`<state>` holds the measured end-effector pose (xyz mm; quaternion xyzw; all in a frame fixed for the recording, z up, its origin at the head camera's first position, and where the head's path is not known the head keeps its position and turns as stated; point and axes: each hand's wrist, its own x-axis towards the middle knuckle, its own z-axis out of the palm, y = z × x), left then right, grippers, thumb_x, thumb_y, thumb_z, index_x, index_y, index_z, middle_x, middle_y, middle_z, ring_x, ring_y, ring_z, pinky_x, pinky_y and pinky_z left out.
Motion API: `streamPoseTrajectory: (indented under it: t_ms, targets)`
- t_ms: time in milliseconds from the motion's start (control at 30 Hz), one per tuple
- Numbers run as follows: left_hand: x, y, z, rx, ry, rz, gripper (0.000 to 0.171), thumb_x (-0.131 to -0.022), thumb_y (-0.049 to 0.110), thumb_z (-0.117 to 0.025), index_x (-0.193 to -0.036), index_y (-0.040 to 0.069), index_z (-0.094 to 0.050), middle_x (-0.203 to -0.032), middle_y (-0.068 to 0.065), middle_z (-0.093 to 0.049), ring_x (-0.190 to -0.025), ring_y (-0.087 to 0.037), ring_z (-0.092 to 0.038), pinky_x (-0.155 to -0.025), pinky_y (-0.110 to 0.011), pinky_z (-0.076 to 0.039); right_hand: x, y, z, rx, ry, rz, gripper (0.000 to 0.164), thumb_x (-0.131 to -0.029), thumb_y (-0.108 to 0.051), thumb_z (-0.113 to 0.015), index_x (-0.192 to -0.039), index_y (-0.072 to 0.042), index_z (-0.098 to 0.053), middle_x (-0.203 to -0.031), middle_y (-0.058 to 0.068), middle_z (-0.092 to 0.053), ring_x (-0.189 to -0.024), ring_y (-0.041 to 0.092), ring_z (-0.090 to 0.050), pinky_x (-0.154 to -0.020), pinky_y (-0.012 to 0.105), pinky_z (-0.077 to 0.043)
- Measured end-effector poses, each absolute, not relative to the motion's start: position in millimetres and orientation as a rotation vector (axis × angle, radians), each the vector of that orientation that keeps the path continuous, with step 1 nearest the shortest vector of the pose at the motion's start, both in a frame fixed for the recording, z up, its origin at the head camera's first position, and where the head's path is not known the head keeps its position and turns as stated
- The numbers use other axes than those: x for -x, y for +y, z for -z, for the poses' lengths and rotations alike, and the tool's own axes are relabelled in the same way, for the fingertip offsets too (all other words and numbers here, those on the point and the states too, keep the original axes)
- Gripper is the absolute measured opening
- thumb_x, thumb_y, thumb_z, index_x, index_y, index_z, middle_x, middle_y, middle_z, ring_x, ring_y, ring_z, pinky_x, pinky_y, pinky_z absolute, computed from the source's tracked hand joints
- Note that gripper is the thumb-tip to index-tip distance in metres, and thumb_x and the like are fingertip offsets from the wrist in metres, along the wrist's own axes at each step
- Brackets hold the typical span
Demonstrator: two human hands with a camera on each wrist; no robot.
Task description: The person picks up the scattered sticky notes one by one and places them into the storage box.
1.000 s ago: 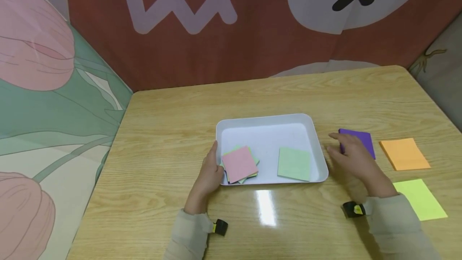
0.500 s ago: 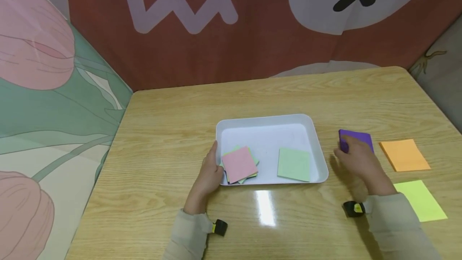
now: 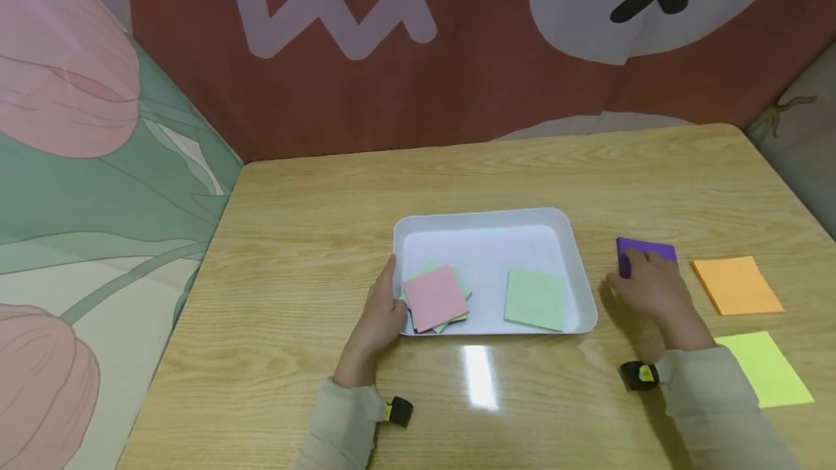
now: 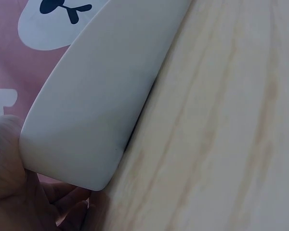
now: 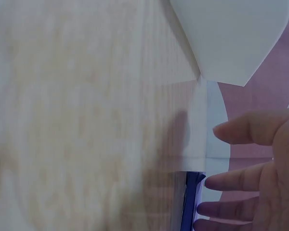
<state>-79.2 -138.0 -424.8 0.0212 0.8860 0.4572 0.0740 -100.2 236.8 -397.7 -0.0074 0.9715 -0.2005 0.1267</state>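
From my head view, I am looking down at the wooden bench [image 3: 294,223], where the white tray [image 3: 480,241] is sitting. My left hand [image 3: 377,314] is gripping the tray at its left end, near the closer corner, with thumb and fingers pinching the wall. Inside, just beside that hand, a pink note [image 3: 435,299] is lying on top of an uneven stack, with green and yellow edges showing around it. A pale green pad [image 3: 535,299] is lying apart from them, in the near right part of the tray. My right hand [image 3: 653,292] is reaching over the purple pad [image 3: 646,246], which is lying on the bench just right of the tray, and is covering its nearer part. Beyond it, on the right, an orange pad [image 3: 738,285] is lying flat, and a yellow pad [image 3: 767,368] is lying closer to me, partly hidden behind my right sleeve [image 3: 718,397].

From my left wrist, the tray's outer wall is slanting across the view, its corner sitting between my thumb and my curling fingers.

From my right wrist, my fingers are spreading, the thumb standing well apart from the others. The purple pad's edge is showing right at the fingertips; whether they are touching it, I am not managing to tell.
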Motion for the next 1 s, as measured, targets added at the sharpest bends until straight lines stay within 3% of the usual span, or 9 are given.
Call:
streamPoseTrajectory:
  t_ms: [267, 600, 833, 1000]
  targets:
    - [78.0, -137.6, 424.2, -0.056, 2.651, -1.379, 0.069, -0.076, -0.007, -0.036, -0.138, 0.003, -0.007, -0.141, -0.016, -0.012, -0.127, -0.025, -0.010, -0.100, -0.039, -0.014, 101.9, 239.0, 399.6, -0.087, 2.792, 0.561, 0.073, -0.081, -0.036, -0.046, -0.119, 0.022, -0.026, -0.108, 0.044, -0.022, -0.094, 0.061, -0.020, -0.065, 0.063, -0.028]
    - [78.9, -139.3, 426.3, -0.048, 2.646, -1.393, 0.069, -0.077, -0.006, -0.035, -0.138, 0.005, -0.006, -0.141, -0.015, -0.011, -0.127, -0.025, -0.008, -0.100, -0.040, -0.014, 105.3, 244.5, 405.8, -0.182, 2.794, 0.608, 0.083, -0.080, -0.050, -0.044, -0.123, 0.017, -0.020, -0.112, 0.046, -0.014, -0.095, 0.061, -0.014, -0.069, 0.064, -0.021]
    - [79.0, -139.4, 426.2, -0.057, 2.648, -1.410, 0.069, -0.077, -0.007, -0.036, -0.138, 0.004, -0.007, -0.141, -0.015, -0.012, -0.127, -0.026, -0.009, -0.100, -0.040, -0.014, 106.4, 245.9, 406.3, -0.241, 2.788, 0.625, 0.086, -0.079, -0.052, -0.045, -0.124, 0.016, -0.017, -0.110, 0.049, -0.012, -0.094, 0.062, -0.014, -0.066, 0.063, -0.023]
    - [78.9, -139.8, 427.7, -0.039, 2.648, -1.387, 0.069, -0.077, -0.006, -0.036, -0.138, 0.005, -0.008, -0.141, -0.014, -0.013, -0.127, -0.025, -0.010, -0.100, -0.040, -0.015, 106.9, 247.6, 408.2, -0.307, 2.790, 0.610, 0.090, -0.076, -0.052, -0.049, -0.123, 0.018, -0.017, -0.101, 0.050, -0.020, -0.090, 0.063, -0.020, -0.067, 0.061, -0.025]
